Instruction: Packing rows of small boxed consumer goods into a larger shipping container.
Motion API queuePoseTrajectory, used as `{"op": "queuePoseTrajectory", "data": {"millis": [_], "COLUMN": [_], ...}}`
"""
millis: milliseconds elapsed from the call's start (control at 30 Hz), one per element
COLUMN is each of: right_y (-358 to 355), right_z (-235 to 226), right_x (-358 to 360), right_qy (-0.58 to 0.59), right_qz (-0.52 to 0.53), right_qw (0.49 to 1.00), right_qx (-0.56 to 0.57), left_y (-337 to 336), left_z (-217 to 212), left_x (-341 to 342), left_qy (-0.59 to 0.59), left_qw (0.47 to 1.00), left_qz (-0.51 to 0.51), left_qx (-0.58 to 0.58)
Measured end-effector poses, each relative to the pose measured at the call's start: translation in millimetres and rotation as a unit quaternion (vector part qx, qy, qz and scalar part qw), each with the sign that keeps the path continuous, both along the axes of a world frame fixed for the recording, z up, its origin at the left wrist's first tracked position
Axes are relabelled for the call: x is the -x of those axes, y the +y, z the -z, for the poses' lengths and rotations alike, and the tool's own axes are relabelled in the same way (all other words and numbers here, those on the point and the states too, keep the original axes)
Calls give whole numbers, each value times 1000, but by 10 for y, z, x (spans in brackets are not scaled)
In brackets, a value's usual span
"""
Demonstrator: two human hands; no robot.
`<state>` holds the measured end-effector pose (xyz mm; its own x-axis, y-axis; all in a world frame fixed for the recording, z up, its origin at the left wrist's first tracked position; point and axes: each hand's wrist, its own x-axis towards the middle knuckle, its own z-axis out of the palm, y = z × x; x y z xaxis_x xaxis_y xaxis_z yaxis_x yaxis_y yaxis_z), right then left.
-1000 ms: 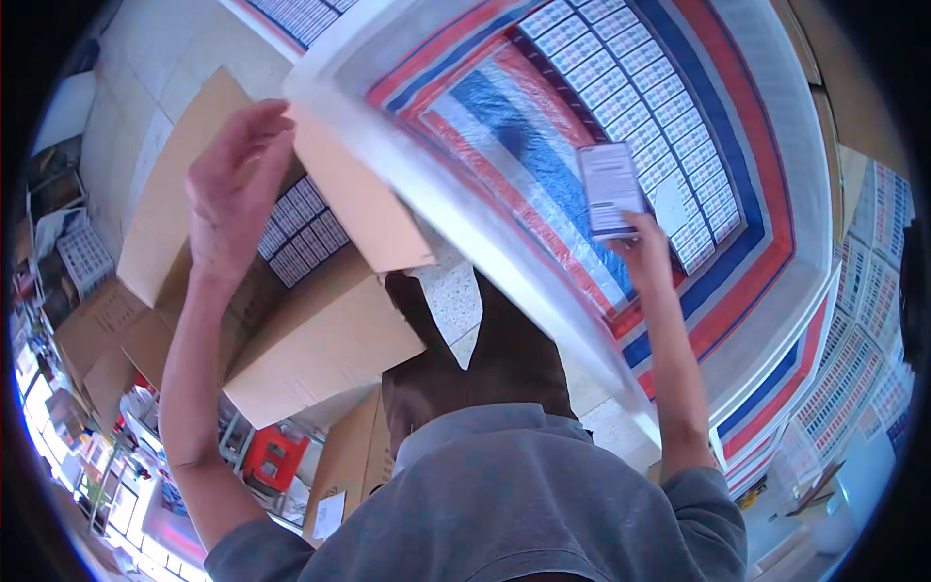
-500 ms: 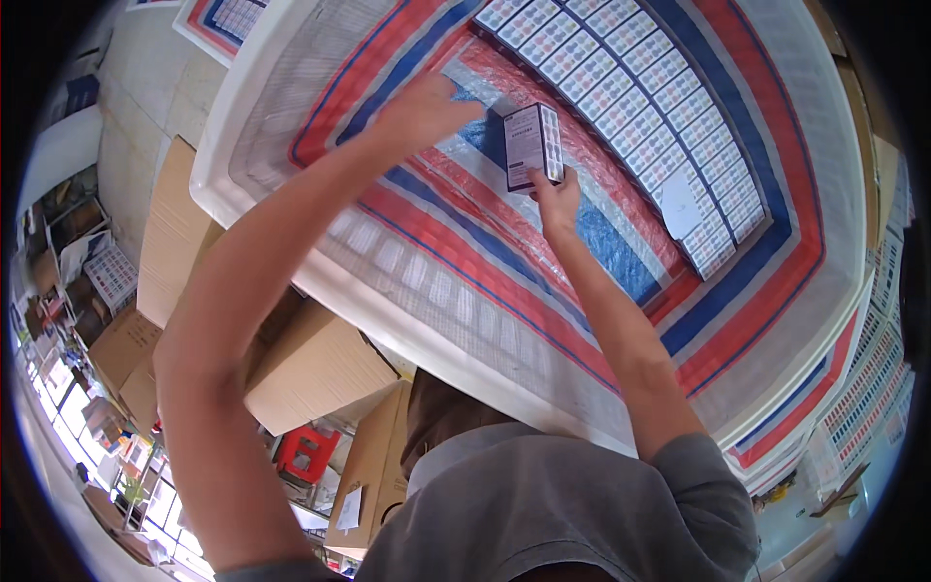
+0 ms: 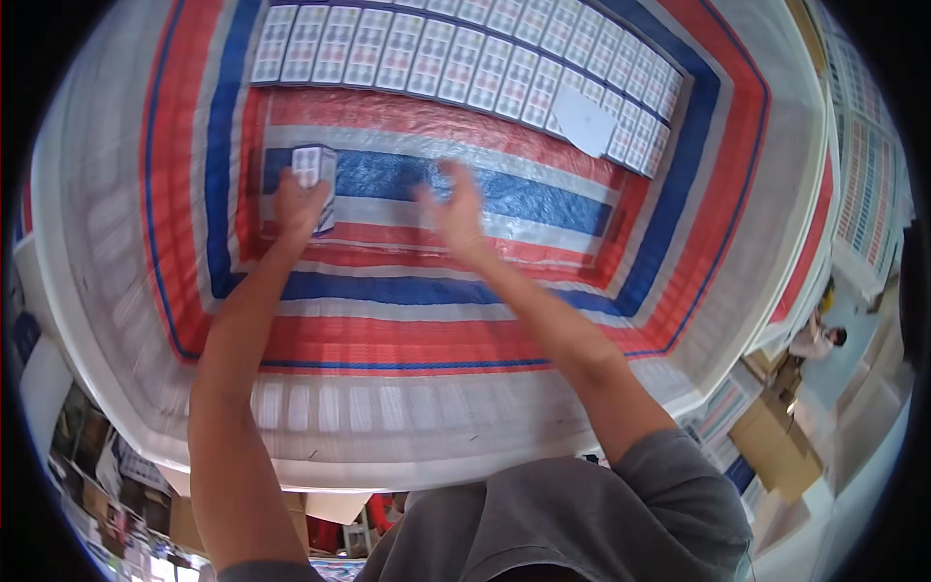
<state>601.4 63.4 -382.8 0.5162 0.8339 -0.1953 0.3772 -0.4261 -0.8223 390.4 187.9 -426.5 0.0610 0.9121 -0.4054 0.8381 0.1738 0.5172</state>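
Note:
At the left end of the bin's striped lining stands a small white and purple box (image 3: 315, 167), patterned with rows of round dots. My left hand (image 3: 301, 204) is closed round its near side, and part of the box is hidden behind the fingers. My right hand (image 3: 458, 211) hangs over the blue stripe in the middle, fingers apart and smeared by motion, with nothing in it. Beyond both hands, two rows of similar boxes (image 3: 417, 50) lie packed side by side. A white piece of paper (image 3: 583, 120) rests on their right part.
A red, white and blue striped sheet (image 3: 456, 339) lines the large white plastic bin (image 3: 320, 473), whose raised rim runs between my body and the boxes. A cardboard box (image 3: 776, 446) stands outside at the right. Farther off at the right is another person (image 3: 819, 339).
The small box has passed from my right hand to my left and now stands at the bin's left end. My right hand has let go. The view has turned and shifted.

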Motion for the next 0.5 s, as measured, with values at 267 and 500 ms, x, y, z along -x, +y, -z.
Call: {"op": "queuePoseTrajectory", "data": {"millis": [267,500], "right_y": [-397,-394], "right_z": [458,544], "right_x": [-2463,-2599], "right_qy": [169,330], "right_qz": [494,515], "right_qw": [838,788], "right_qx": [160,76], "left_y": [56,101], "left_z": [-97,-195], "left_x": [208,7], "left_qy": [16,110], "left_qw": [996,992], "left_qz": [47,66], "left_qx": [-80,-7]}}
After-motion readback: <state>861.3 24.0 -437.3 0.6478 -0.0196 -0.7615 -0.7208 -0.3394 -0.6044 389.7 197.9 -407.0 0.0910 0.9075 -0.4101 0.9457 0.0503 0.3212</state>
